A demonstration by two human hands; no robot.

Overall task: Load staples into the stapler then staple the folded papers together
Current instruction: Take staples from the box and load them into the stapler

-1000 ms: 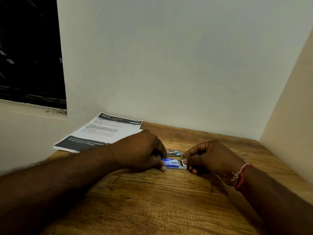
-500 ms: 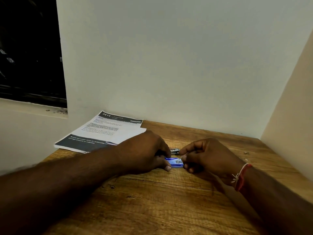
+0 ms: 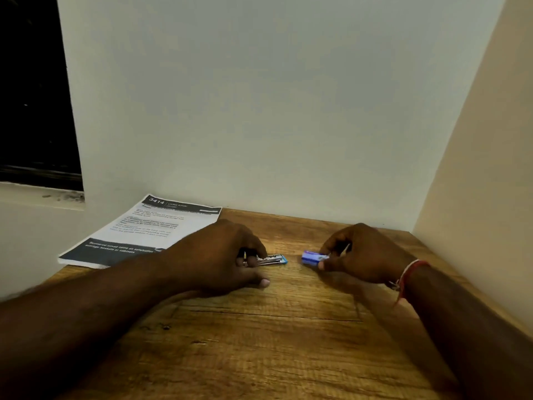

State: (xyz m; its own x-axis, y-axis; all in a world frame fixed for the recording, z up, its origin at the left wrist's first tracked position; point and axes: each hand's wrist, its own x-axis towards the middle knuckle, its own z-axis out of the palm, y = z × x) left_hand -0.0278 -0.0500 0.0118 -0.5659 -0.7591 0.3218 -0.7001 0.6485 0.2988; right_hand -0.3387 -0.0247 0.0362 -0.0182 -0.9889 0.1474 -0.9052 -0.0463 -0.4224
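Observation:
A small blue stapler (image 3: pixel 274 259) with a silver metal top lies on the wooden table (image 3: pixel 274 342), and the fingers of my left hand (image 3: pixel 225 255) rest on its left end. To the right, my right hand (image 3: pixel 360 255) pinches a little blue staple box (image 3: pixel 313 257) between thumb and fingers, just above the tabletop. The two hands are apart, with a gap of bare wood between stapler and box. The printed papers (image 3: pixel 144 229) lie flat at the back left, partly hidden by my left forearm.
A pale wall closes the back of the table and a beige wall stands close on the right. A dark window opening (image 3: pixel 31 96) with a sill sits at the left, beyond the table's edge.
The hands were together over the staple box. Now my right hand has carried the box to the right, and my left hand has shifted onto the stapler.

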